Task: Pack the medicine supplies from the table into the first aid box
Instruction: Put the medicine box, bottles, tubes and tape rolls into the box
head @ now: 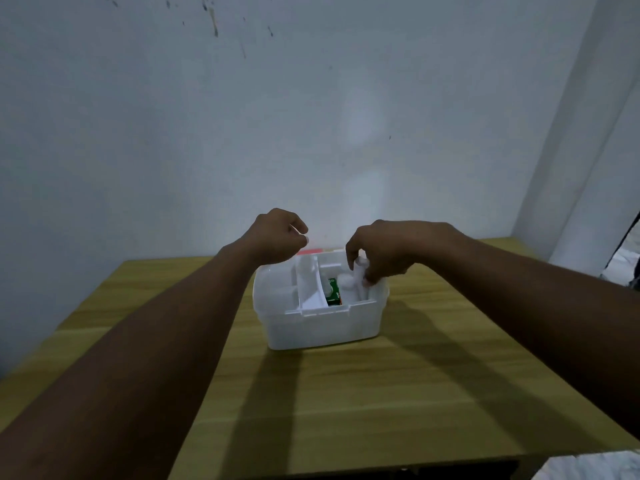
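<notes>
White wadding (pixel 356 277) is pinched by the right grip (pixel 382 252) over the box (pixel 322 323); the left grip (pixel 280 237) is curled closed; wooden surface (pixel 381 393) below, pale wall (pixel 311 116) beyond.

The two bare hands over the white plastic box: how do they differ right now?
The right hand pinches a white fluffy wad down inside the white plastic box; the left hand looks empty. The right reaches into the box's right compartment, beside a green packet; the left hovers, loosely curled, above the far left rim. Both arms are bare.
</notes>
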`<state>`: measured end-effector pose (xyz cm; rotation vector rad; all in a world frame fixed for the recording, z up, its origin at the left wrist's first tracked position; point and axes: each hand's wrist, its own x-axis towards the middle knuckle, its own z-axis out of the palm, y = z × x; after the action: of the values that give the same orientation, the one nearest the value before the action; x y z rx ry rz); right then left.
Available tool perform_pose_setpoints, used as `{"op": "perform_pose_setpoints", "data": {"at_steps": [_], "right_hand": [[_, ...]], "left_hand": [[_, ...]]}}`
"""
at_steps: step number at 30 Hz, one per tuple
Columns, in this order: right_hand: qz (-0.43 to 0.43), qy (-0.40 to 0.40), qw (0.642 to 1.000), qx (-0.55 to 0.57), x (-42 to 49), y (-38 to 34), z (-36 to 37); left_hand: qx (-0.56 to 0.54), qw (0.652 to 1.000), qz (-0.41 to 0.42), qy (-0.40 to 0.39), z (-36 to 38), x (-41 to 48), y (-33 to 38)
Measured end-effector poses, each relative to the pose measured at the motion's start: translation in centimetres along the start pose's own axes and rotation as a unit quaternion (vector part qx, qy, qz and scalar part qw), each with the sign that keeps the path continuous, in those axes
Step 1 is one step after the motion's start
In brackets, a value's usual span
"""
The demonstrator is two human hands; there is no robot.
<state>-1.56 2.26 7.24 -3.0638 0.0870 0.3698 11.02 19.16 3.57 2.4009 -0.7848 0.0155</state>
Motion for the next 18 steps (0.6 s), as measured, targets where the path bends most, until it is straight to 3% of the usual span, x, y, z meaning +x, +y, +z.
{"op": "perform_pose_setpoints", "data": {"at_steps": [6,11,18], "right_hand": [[0.007,0.024,0.998,0.050,0.0,0.1,1.9],[0.009,0.010,0.999,0.036,0.3,-0.2,-1.1],[-0.107,0.095,0.986,0.085,3.1,-8.0,-5.6]], "left_hand": [[-0.002,1.000,-0.007,-0.005,0.2,-0.5,-0.3],[-0.003,1.000,-0.018,0.002,-1.0,-1.4,-0.8],[0.013,0.997,-0.052,0.064,-6.8,-4.7,-4.4]]}}
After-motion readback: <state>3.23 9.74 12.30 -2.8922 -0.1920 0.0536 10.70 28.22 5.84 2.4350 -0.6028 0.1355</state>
